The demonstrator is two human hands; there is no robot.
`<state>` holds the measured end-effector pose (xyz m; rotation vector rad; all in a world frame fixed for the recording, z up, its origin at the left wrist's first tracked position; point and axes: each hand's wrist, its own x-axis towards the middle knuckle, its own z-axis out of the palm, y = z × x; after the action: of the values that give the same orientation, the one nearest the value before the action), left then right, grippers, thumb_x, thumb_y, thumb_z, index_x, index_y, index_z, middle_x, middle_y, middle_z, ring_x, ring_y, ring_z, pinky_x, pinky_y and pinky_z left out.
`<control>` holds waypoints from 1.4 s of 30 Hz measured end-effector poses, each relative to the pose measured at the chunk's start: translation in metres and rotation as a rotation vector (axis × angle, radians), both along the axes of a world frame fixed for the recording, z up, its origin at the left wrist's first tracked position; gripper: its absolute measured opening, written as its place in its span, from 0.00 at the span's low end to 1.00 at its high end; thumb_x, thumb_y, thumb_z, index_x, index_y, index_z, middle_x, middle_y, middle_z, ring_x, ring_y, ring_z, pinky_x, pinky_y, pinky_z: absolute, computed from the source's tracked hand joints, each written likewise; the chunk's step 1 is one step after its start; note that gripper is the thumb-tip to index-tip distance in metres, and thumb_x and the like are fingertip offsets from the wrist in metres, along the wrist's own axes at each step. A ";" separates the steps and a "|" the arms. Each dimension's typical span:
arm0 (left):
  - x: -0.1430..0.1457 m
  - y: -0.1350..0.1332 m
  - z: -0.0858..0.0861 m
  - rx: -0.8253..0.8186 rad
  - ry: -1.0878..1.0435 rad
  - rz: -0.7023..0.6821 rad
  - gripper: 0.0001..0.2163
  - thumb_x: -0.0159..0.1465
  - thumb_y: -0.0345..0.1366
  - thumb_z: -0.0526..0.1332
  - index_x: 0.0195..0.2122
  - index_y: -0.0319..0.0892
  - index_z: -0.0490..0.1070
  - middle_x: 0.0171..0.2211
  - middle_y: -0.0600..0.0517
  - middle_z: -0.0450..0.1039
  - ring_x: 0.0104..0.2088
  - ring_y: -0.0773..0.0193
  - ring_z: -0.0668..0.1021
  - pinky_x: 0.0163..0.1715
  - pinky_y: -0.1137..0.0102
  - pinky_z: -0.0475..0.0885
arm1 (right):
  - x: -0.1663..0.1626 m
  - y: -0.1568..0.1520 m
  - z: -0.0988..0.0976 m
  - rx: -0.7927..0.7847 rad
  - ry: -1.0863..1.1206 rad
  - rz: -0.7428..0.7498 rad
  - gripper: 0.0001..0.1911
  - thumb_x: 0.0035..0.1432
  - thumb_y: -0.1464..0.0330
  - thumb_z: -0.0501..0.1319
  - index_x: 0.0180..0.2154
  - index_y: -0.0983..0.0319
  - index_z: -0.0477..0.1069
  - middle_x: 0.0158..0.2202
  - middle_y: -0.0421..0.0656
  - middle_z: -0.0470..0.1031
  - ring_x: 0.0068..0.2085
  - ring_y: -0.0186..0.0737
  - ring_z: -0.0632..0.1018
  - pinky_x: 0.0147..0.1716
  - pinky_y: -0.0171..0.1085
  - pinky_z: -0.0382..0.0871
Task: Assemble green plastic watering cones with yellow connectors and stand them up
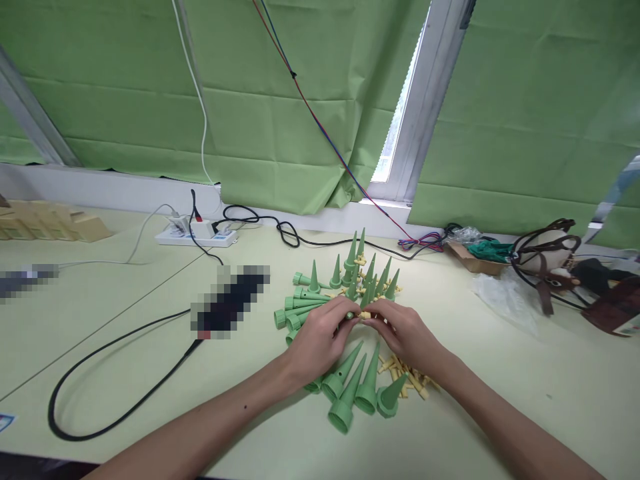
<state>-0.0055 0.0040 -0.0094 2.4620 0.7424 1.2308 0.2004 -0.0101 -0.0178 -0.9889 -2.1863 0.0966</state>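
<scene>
My left hand (320, 337) and my right hand (403, 333) meet over a pile of green plastic cone spikes (350, 390) on the pale table. The left hand's fingers curl round a green spike that is mostly hidden. My right hand pinches a small yellow plastic piece (365, 315) at the spike's end. More green spikes (303, 308) lie flat to the left. Others stand upright with yellow pieces on them (367, 273) just behind the hands. Loose yellow pieces (407, 380) lie under my right wrist.
A white power strip (197, 233) with black cables sits at the back. A thick black cable (100, 400) loops at the left. A brown-strapped bag (547, 257), clear plastic (500, 297) and a small cardboard box (473, 260) sit at the right. Green curtains hang behind.
</scene>
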 end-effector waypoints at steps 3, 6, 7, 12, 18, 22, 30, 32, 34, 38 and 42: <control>-0.001 0.000 0.000 0.009 0.004 0.002 0.07 0.69 0.25 0.54 0.42 0.42 0.69 0.38 0.50 0.75 0.39 0.63 0.77 0.39 0.69 0.73 | 0.001 0.000 -0.001 -0.002 -0.013 -0.009 0.06 0.70 0.68 0.54 0.42 0.60 0.69 0.33 0.43 0.76 0.32 0.38 0.76 0.30 0.35 0.67; 0.000 0.000 -0.001 0.012 0.006 0.008 0.07 0.69 0.26 0.54 0.42 0.42 0.70 0.37 0.50 0.76 0.39 0.62 0.78 0.39 0.68 0.74 | 0.001 0.001 -0.001 -0.012 -0.022 -0.017 0.08 0.71 0.66 0.53 0.39 0.60 0.69 0.30 0.42 0.74 0.30 0.37 0.74 0.29 0.34 0.65; 0.000 0.000 0.000 0.012 0.006 0.008 0.07 0.69 0.26 0.54 0.42 0.42 0.70 0.37 0.50 0.76 0.38 0.62 0.78 0.39 0.68 0.74 | 0.001 0.001 0.000 -0.017 -0.025 -0.020 0.09 0.71 0.66 0.53 0.37 0.60 0.68 0.30 0.41 0.73 0.29 0.37 0.74 0.28 0.34 0.64; 0.000 0.000 0.001 0.008 0.008 0.004 0.07 0.69 0.27 0.54 0.42 0.42 0.70 0.38 0.49 0.76 0.39 0.62 0.78 0.39 0.68 0.75 | 0.000 0.001 0.002 -0.022 -0.046 -0.027 0.15 0.72 0.64 0.52 0.31 0.60 0.66 0.26 0.40 0.70 0.26 0.36 0.71 0.26 0.34 0.62; 0.000 0.001 -0.001 -0.001 0.001 -0.003 0.07 0.69 0.26 0.55 0.42 0.42 0.69 0.38 0.50 0.75 0.39 0.63 0.77 0.39 0.69 0.73 | -0.001 -0.001 0.005 -0.064 -0.030 -0.038 0.08 0.71 0.64 0.54 0.41 0.60 0.69 0.31 0.41 0.75 0.30 0.38 0.75 0.29 0.34 0.65; 0.000 0.001 -0.001 -0.023 0.004 0.002 0.07 0.69 0.25 0.55 0.42 0.42 0.69 0.37 0.52 0.74 0.38 0.64 0.76 0.38 0.70 0.71 | 0.000 -0.002 0.004 -0.085 -0.002 -0.021 0.08 0.69 0.68 0.56 0.49 0.59 0.67 0.38 0.44 0.77 0.35 0.40 0.77 0.33 0.36 0.68; 0.000 0.000 0.001 -0.024 -0.001 -0.006 0.06 0.69 0.26 0.54 0.42 0.42 0.69 0.38 0.51 0.74 0.39 0.63 0.76 0.39 0.69 0.71 | 0.000 0.000 0.002 -0.046 -0.011 0.019 0.06 0.71 0.70 0.53 0.45 0.59 0.68 0.37 0.44 0.75 0.36 0.41 0.75 0.33 0.37 0.67; 0.000 0.000 0.000 -0.025 0.004 0.001 0.06 0.69 0.26 0.55 0.42 0.42 0.68 0.38 0.51 0.74 0.39 0.63 0.76 0.39 0.69 0.71 | 0.000 0.001 0.001 -0.050 -0.019 0.015 0.05 0.71 0.69 0.53 0.44 0.59 0.68 0.36 0.43 0.75 0.35 0.40 0.75 0.33 0.36 0.66; 0.000 0.000 -0.001 -0.024 0.008 0.001 0.06 0.69 0.26 0.55 0.42 0.42 0.68 0.37 0.51 0.74 0.39 0.64 0.76 0.39 0.70 0.71 | 0.001 0.002 0.001 -0.058 -0.028 0.011 0.05 0.71 0.69 0.53 0.43 0.59 0.68 0.35 0.43 0.74 0.34 0.39 0.74 0.33 0.36 0.65; 0.001 0.001 -0.002 -0.018 0.011 -0.001 0.06 0.69 0.25 0.55 0.42 0.42 0.69 0.38 0.52 0.74 0.39 0.64 0.76 0.40 0.70 0.71 | 0.002 0.002 0.001 -0.071 -0.038 0.015 0.08 0.71 0.67 0.53 0.39 0.60 0.68 0.32 0.42 0.73 0.31 0.38 0.73 0.31 0.35 0.64; 0.001 0.002 -0.002 -0.011 0.010 0.000 0.07 0.69 0.25 0.55 0.42 0.42 0.69 0.38 0.52 0.74 0.39 0.64 0.76 0.40 0.71 0.72 | 0.002 0.002 0.001 -0.072 -0.053 0.009 0.12 0.72 0.66 0.51 0.34 0.60 0.66 0.29 0.40 0.70 0.29 0.37 0.71 0.29 0.34 0.61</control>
<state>-0.0049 0.0062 -0.0109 2.4608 0.7497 1.2127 0.2023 -0.0081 -0.0164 -1.0320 -2.2495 0.1562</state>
